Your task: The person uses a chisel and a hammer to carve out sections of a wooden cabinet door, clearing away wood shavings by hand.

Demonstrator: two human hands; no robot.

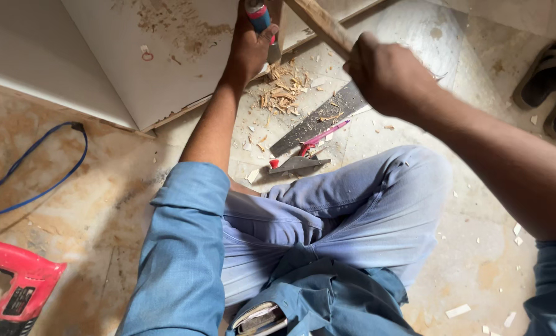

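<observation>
Nearest to the wearer, a worn wallet-like thing [260,318] pokes from the blue shirt at the lap, and the knees in pale, soft-creased jeans [352,211] fold up from a seat on the floor, which puts both arms within reach of the work. At the near left edge of the stone floor [91,211], mottled and dusty, lies a red power drill [18,283] of hard plastic, and its blue cable [48,168] loops away beyond it, laid out of the way.

Just past the knees a handsaw [318,118] lies flat, its grey blade dull and speckled, with a pink pencil-like stick [323,135] across it and a dark wedge-shaped tool [298,164] beside it. They look parked within easy reach.

Further on, a heap of pale wood chips [282,93] sits at the edge of the white laminate panel [166,56], whose cut rim shows raw brown wood. The left hand [248,46] is wrapped tight about the chisel [262,25], a blue and red handle with a steel blade set down at that edge beside the chips. The right hand [387,74] is clenched round the wooden handle [320,23] of a striking tool, raised aslant above the chisel; its head is out of view.

At the far right edge lie dark sandals [551,84].
</observation>
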